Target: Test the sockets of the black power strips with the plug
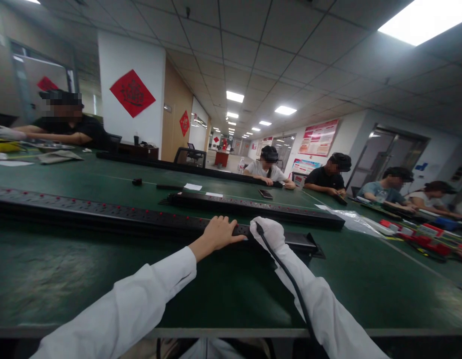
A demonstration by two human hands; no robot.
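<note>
A long black power strip (104, 215) with red dots along its top lies across the green table (231, 289) in front of me. My bare left hand (219, 232) rests flat on its right part, fingers stretched out. My right hand (269, 232), in a white glove, sits just beside it on the same strip with fingers curled over it. A black cable (291, 279) runs from that hand down along my white right sleeve. Whether the gloved fingers grip the cable end is unclear.
A second black power strip (253, 206) lies farther back, with a phone (265, 194) and paper slips beyond it. Red and white parts (421, 233) and a plastic bag (350, 219) lie at the right. Several seated people work along the far table edges.
</note>
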